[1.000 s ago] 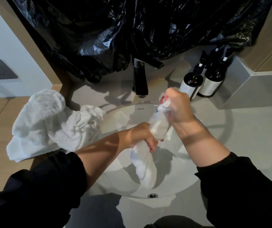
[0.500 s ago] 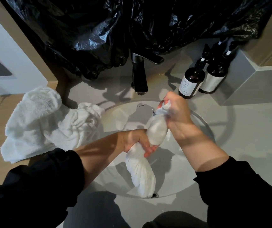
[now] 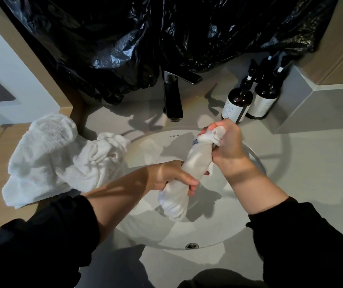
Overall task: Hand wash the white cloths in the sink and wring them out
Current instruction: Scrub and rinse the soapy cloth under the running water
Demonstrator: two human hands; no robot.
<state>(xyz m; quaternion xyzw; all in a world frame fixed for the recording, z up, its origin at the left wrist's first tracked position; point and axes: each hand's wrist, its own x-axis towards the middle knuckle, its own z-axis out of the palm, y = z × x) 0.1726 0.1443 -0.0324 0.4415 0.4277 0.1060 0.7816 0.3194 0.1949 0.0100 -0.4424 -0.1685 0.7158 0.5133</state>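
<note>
The white cloth [image 3: 195, 163] is twisted into a thick rope above the sink [image 3: 256, 157]. Its upper end is bunched in the right hand [image 3: 226, 146] and its middle is gripped by the left hand [image 3: 172, 177], whose fingers [image 3: 192, 181] curl fully round it, while the loose tail hangs toward the bowl. To wring it well, I judge the fists should turn against each other over the basin, then the lower grip should move down to squeeze the bulky tail. More white cloths [image 3: 52, 154] lie heaped on the bench [image 3: 311, 163] left of the sink, reaching its rim, with the tap [image 3: 172, 96] and two dark bottles [image 3: 237, 102] behind.
</note>
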